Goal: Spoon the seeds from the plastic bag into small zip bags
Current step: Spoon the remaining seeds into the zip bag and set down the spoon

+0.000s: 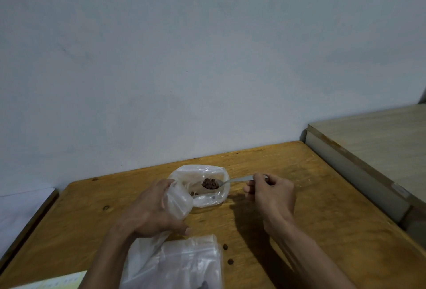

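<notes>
seeds (210, 183) sit heaped in the bowl of a metal spoon (227, 181), which hangs over the open mouth of a crumpled clear plastic bag (202, 173) lying on the wooden table (299, 196); a few more seeds rest inside the bag below it. the right hand (269, 193) pinches the spoon handle between thumb and curled fingers, out to the right of the bag. the left hand (149, 208) grips the bag's near edge, fingers curled round a bunched fold of plastic, holding the mouth open. a stack of small zip bags (184, 263) lies near the table's front edge, just below the left hand, and two stray seeds (227, 254) lie on the wood beside it. whether any zip bag is already open i cannot tell

the spoon looks loaded, so i judge the job now is carrying it level to a zip bag. it pays to keep the bowl flat and move slowly, since the heap is piled high and could roll off. the left hand probably needs to let go of the big bag and spread a zip bag's mouth wide before the spoon tips, low and close to the opening
</notes>
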The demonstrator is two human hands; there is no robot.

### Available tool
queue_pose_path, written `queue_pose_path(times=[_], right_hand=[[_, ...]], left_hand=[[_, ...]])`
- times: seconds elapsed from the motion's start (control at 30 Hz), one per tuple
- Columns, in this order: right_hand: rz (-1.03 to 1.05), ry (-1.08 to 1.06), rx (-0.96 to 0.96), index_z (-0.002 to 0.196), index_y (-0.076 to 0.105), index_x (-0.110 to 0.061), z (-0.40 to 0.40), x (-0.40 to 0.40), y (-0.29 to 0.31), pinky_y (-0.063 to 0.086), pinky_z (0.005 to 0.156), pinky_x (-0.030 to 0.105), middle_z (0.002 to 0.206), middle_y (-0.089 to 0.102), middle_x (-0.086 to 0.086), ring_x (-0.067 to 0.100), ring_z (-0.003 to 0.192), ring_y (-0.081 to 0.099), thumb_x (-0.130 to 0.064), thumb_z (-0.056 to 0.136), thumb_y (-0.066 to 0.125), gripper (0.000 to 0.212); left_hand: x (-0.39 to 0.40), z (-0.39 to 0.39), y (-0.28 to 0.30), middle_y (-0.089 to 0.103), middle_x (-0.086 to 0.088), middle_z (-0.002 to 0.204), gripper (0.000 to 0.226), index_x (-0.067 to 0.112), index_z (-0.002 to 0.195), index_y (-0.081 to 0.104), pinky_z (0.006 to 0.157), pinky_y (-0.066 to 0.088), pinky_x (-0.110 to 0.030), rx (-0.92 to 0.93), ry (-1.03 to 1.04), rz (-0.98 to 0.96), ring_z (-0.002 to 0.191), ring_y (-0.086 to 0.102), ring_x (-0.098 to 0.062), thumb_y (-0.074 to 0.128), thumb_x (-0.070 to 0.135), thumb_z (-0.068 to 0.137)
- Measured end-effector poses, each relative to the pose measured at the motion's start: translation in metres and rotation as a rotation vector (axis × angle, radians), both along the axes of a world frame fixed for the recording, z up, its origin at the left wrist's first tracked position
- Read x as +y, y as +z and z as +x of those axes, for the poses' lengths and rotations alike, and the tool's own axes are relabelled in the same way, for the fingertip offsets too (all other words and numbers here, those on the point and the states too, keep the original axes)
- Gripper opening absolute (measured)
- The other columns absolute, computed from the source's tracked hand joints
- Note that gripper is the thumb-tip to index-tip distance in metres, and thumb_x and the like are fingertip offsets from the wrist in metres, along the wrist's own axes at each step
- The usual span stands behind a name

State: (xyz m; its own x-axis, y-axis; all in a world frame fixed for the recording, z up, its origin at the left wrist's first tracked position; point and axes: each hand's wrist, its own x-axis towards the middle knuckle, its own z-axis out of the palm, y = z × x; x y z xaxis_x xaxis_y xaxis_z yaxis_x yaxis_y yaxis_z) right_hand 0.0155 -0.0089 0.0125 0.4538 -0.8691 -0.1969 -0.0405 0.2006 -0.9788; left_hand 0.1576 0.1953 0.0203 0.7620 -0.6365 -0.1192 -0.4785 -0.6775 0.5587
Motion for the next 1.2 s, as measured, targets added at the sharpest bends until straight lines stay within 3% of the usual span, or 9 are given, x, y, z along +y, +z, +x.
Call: queue_pose_path(times=[0.2,0.33,0.4,0.53,0.67,0.8,0.97,1.13,1.2], right_hand=[[0.029,0.042,-0.102,0.078,0.067,-0.014,-0.014,0.004,0.012,0.061,0.07,0.037,0.065,0.071,0.005,0.017,0.064,0.068,-0.009,0.095,0.063,0.018],[-0.02,0.143,-0.188,0.086,0.07,-0.011,-0.015,0.011,0.026,0.059,0.059,0.026,0.07,0.072,0.006,0.012,0.061,0.068,-0.011,0.095,0.062,0.012],[-0.18,0.234,-0.195,0.086,0.072,-0.014,-0.011,0.021,0.028,0.06,0.06,0.027,0.07,0.073,0.005,0.013,0.064,0.07,-0.015,0.096,0.062,0.014],[-0.771,0.312,-0.152,0.092,0.074,-0.023,-0.005,0.035,0.019,0.057,0.056,0.023,0.068,0.07,-0.006,0.009,0.065,0.069,-0.024,0.098,0.06,0.015],[-0.937,0.106,-0.188,0.098,0.067,-0.029,-0.007,0.024,-0.002,0.055,0.052,0.023,0.075,0.068,-0.009,0.008,0.064,0.067,-0.015,0.097,0.061,0.015],[-0.871,0.138,-0.041,0.092,0.07,-0.025,0.001,0.015,-0.031,0.057,0.059,0.028,0.073,0.066,-0.011,0.007,0.066,0.064,-0.016,0.098,0.057,0.017],[-0.592,0.135,0.094,0.081,0.072,-0.018,0.017,0.024,-0.044,0.06,0.064,0.038,0.071,0.07,-0.002,0.012,0.066,0.067,-0.018,0.101,0.054,0.026],[-0.154,0.077,0.144,0.077,0.072,-0.017,0.026,0.027,-0.041,0.052,0.053,0.022,0.066,0.073,-0.002,0.01,0.064,0.07,-0.017,0.097,0.06,0.024],[-0.067,0.077,0.132,0.079,0.073,-0.017,0.026,0.026,-0.04,0.055,0.055,0.023,0.066,0.074,0.0,0.012,0.066,0.072,-0.017,0.097,0.061,0.021]], left_hand=[[0.0,0.003,-0.003,0.044,0.012,0.132,0.131,0.03,0.152,0.031,0.09,0.047,-0.03,0.023,0.008,-0.013,0.117,0.047,-0.014,0.097,0.051,0.041],[-0.001,0.003,-0.007,0.046,0.012,0.131,0.126,0.031,0.15,0.034,0.085,0.047,-0.028,0.024,0.015,-0.057,0.116,0.049,-0.013,0.097,0.053,0.043],[-0.001,0.003,-0.008,0.048,0.013,0.128,0.118,0.033,0.146,0.038,0.077,0.045,-0.023,0.016,0.003,-0.086,0.113,0.049,-0.012,0.097,0.05,0.046],[-0.001,0.001,-0.009,0.048,0.013,0.129,0.109,0.036,0.139,0.039,0.076,0.045,-0.022,0.031,-0.002,-0.108,0.116,0.05,-0.014,0.097,0.049,0.048],[0.003,0.001,-0.01,0.049,0.015,0.124,0.11,0.035,0.14,0.039,0.072,0.042,-0.014,0.04,0.006,-0.15,0.109,0.049,-0.007,0.099,0.044,0.048],[0.003,0.001,-0.01,0.045,0.018,0.125,0.121,0.034,0.148,0.036,0.072,0.042,-0.013,0.029,0.004,-0.143,0.112,0.047,-0.008,0.099,0.045,0.045],[0.003,0.003,-0.007,0.043,0.019,0.131,0.131,0.036,0.15,0.034,0.087,0.046,-0.025,0.014,-0.035,-0.126,0.117,0.046,-0.009,0.096,0.056,0.036],[0.0,0.005,-0.005,0.041,0.019,0.134,0.136,0.036,0.151,0.032,0.093,0.05,-0.03,0.034,-0.063,-0.135,0.121,0.045,-0.011,0.096,0.057,0.034],[0.001,0.006,-0.006,0.043,0.019,0.133,0.136,0.036,0.15,0.033,0.092,0.051,-0.029,0.042,-0.067,-0.143,0.12,0.047,-0.011,0.096,0.058,0.032]])
